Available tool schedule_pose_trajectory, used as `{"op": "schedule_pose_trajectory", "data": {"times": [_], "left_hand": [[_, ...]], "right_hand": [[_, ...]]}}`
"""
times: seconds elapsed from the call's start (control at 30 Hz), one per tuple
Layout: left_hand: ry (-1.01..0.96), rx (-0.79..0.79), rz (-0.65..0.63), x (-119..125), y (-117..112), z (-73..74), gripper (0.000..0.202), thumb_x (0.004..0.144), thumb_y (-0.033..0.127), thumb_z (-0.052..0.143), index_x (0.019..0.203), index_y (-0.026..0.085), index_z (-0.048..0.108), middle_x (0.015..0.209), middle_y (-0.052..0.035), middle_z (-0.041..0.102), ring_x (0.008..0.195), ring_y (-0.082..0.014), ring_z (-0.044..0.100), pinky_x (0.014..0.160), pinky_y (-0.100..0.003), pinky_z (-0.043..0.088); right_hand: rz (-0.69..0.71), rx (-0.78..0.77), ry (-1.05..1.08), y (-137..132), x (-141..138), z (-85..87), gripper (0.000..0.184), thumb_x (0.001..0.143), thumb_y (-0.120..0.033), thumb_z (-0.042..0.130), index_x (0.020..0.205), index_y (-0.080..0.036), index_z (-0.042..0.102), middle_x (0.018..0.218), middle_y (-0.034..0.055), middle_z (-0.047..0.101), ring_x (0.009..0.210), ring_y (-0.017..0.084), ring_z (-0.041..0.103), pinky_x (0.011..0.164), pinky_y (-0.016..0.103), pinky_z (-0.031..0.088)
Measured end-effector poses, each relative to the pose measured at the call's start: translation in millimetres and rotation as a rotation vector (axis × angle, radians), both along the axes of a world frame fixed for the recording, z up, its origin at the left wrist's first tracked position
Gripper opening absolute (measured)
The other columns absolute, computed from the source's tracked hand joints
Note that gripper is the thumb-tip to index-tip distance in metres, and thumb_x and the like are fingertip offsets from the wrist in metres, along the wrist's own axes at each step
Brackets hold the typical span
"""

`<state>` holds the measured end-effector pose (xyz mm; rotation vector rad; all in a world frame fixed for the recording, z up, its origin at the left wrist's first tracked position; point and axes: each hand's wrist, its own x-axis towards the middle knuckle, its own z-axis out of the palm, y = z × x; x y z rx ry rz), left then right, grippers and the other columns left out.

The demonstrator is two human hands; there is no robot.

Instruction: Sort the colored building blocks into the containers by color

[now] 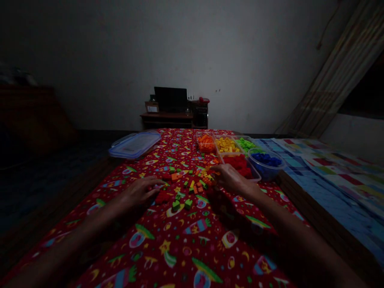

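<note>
Small toy building bricks in green, orange, yellow and red lie in a loose pile (196, 186) on the red patterned tablecloth (192, 248). My left hand (142, 191) rests at the pile's left side, fingers stretched and apart, close to some red bricks (162, 197). On the right, my right hand (229, 177) reaches to the pile's edge with its fingers bent together beside orange and yellow bricks (207, 176). Whatever sits between those fingertips is too dark and small to make out. Two green bricks (181, 205) lie nearer to me.
Beyond my right hand stands a clear divided container with orange (206, 144), yellow (227, 145), green (244, 144) and red bricks (238, 164). Beside it is a round tub of blue bricks (266, 160). A clear lid with a blue rim (135, 145) lies at the far left.
</note>
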<state>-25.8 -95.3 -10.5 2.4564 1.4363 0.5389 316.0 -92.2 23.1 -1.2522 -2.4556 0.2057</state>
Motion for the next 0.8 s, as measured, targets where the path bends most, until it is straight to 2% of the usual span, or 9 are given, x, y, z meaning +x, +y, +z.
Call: {"op": "schedule_pose_trajectory", "data": {"times": [0.03,0.1,0.23,0.3,0.4,0.47,0.53,0.7,0.8], "left_hand": [[-0.009,-0.001,-0.021,0.4,-3.6,-5.2,0.036,0.086,0.038,0.044,0.109,0.024,0.068,0.111,-0.0060,0.069,0.098,-0.0222,0.064,0.085,-0.030,0.049],[-0.027,0.001,-0.067,4.2,-5.2,-13.5,0.038,0.087,0.033,0.041,0.115,0.025,0.065,0.116,-0.0058,0.067,0.101,-0.0208,0.063,0.088,-0.029,0.048],[-0.023,0.061,-0.092,16.4,11.9,-22.5,0.034,0.083,0.028,0.043,0.102,0.017,0.069,0.101,-0.0111,0.069,0.090,-0.0211,0.065,0.080,-0.030,0.050],[-0.024,0.097,-0.099,22.9,23.5,-23.1,0.029,0.080,0.028,0.046,0.091,0.016,0.070,0.092,-0.0112,0.070,0.085,-0.0214,0.065,0.077,-0.030,0.050],[-0.041,0.094,-0.082,31.4,33.2,-19.2,0.023,0.077,0.031,0.051,0.082,0.017,0.069,0.084,-0.0084,0.070,0.078,-0.0200,0.064,0.073,-0.029,0.049],[-0.064,0.066,-0.055,35.5,32.9,-14.2,0.022,0.076,0.034,0.053,0.078,0.018,0.068,0.082,-0.0064,0.070,0.076,-0.0190,0.063,0.071,-0.028,0.049],[-0.085,0.029,-0.026,38.2,29.4,-8.6,0.023,0.075,0.036,0.054,0.077,0.019,0.068,0.081,-0.0048,0.071,0.076,-0.0191,0.063,0.070,-0.027,0.048],[-0.101,-0.056,0.062,43.1,23.7,-0.3,0.024,0.074,0.038,0.053,0.074,0.021,0.069,0.076,-0.0033,0.071,0.074,-0.0207,0.064,0.070,-0.028,0.049],[-0.123,-0.014,0.074,47.9,23.8,-0.4,0.024,0.075,0.037,0.053,0.079,0.021,0.070,0.083,-0.0042,0.072,0.079,-0.0217,0.064,0.074,-0.030,0.049]], "right_hand": [[-0.011,0.046,-0.035,-10.4,-6.2,-13.4,0.023,0.087,-0.018,0.048,0.102,-0.009,0.063,0.097,0.0156,0.066,0.090,0.022,0.062,0.081,0.037,0.049],[-0.016,0.128,-0.085,-26.0,-19.0,-40.2,0.043,0.090,-0.029,0.047,0.128,-0.008,0.050,0.128,0.0244,0.051,0.121,0.031,0.047,0.097,0.047,0.040],[-0.063,0.142,-0.151,-30.0,-45.2,-72.2,0.053,0.093,-0.035,0.039,0.138,-0.006,0.037,0.141,0.0296,0.032,0.135,0.039,0.025,0.104,0.057,0.028],[0.008,0.126,-0.150,-22.1,-56.2,-73.0,0.053,0.094,-0.032,0.037,0.140,-0.006,0.035,0.142,0.0292,0.030,0.136,0.038,0.024,0.106,0.055,0.027],[0.132,0.089,-0.105,-8.2,-65.6,-62.2,0.049,0.094,-0.028,0.038,0.140,-0.012,0.036,0.141,0.0240,0.035,0.131,0.031,0.034,0.104,0.048,0.032],[0.133,0.085,-0.033,0.1,-64.8,-52.9,0.046,0.094,-0.028,0.038,0.138,-0.015,0.039,0.139,0.0203,0.038,0.127,0.027,0.040,0.102,0.043,0.036],[0.030,0.113,0.032,8.2,-58.9,-45.8,0.044,0.095,-0.030,0.036,0.135,-0.015,0.042,0.139,0.0201,0.039,0.127,0.026,0.040,0.102,0.041,0.036],[-0.348,0.058,-0.040,27.4,-45.5,-45.0,0.045,0.095,-0.037,0.034,0.128,-0.009,0.047,0.130,0.0281,0.045,0.126,0.037,0.037,0.096,0.056,0.034],[-0.391,-0.001,-0.098,32.1,-54.8,-51.5,0.044,0.095,-0.042,0.033,0.114,-0.010,0.057,0.123,0.0272,0.049,0.120,0.038,0.041,0.091,0.059,0.036]]}}
